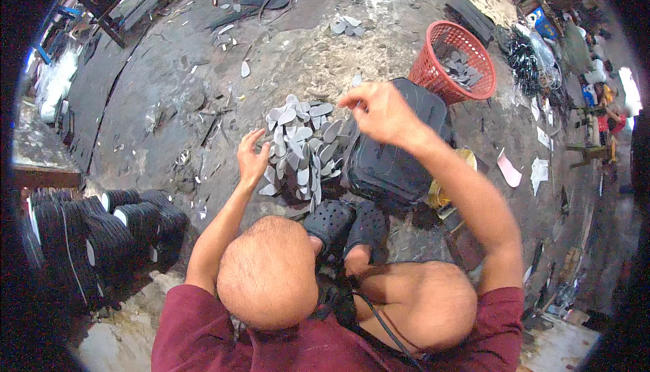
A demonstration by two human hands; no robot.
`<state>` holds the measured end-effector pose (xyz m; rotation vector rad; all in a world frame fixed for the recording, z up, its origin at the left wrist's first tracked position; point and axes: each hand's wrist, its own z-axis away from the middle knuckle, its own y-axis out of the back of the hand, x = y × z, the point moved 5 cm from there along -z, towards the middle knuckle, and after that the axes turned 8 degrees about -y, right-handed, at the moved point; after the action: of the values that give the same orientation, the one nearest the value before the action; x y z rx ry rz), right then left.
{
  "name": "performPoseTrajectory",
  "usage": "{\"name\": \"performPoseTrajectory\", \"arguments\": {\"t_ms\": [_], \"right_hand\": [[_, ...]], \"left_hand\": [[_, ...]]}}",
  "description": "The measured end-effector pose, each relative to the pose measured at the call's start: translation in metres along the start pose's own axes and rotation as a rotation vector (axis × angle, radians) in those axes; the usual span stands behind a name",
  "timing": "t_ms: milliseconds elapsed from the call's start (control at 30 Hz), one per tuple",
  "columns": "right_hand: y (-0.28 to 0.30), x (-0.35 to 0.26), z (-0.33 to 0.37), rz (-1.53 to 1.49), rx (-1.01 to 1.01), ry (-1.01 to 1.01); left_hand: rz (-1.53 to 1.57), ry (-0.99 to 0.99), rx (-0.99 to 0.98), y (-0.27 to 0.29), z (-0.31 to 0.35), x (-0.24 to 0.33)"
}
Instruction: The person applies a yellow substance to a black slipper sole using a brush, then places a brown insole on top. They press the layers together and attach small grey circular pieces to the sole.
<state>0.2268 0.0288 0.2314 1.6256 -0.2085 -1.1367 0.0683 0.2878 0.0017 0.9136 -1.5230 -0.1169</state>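
Observation:
A loose pile of grey, insole-shaped flat pieces (298,145) lies on the floor in front of my feet. My left hand (254,159) is at the pile's left edge, fingers apart and holding nothing that I can see. Over the near-left part of a black padded bag (389,169), my right hand (384,113) hangs with bent fingers, smeared by motion. Whether those fingers grip anything cannot be told. One small grey piece (357,79) shows just beyond them; I cannot tell if it touches the hand.
A red slotted plastic basket (433,67) behind the bag holds more grey pieces. Further grey pieces (347,25) lie at the far middle. Stacked black soles (112,236) stand at left. My black clogs (330,224) are below the pile. Scraps litter the dark floor.

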Motion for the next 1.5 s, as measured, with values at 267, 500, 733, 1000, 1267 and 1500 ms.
{"name": "performPoseTrajectory", "arguments": {"t_ms": [267, 500, 733, 1000, 1267, 1500], "right_hand": [[-0.035, 0.08, -0.108, 0.565, -0.138, -0.244], [-0.135, 0.214, -0.181, 0.577, -0.438, -0.652], [-0.165, 0.268, -0.186, 0.535, -0.425, -0.868], [-0.149, 0.217, -0.191, 0.546, -0.334, -0.661], [-0.137, 0.201, -0.19, 0.426, -0.384, -0.542], [-0.126, 0.108, -0.126, -0.264, -0.791, -0.369]], "left_hand": [[-0.044, -0.394, -0.252, -0.087, -0.138, 0.069], [-0.47, -0.329, -0.442, -0.128, -0.162, 0.01], [-0.106, -0.194, -0.149, -0.099, -0.123, -0.003], [-0.105, -0.162, -0.092, -0.081, -0.102, -0.019], [-0.018, -0.058, -0.002, -0.057, -0.09, -0.023], [-0.038, -0.036, 0.082, -0.059, -0.069, -0.039]]}}
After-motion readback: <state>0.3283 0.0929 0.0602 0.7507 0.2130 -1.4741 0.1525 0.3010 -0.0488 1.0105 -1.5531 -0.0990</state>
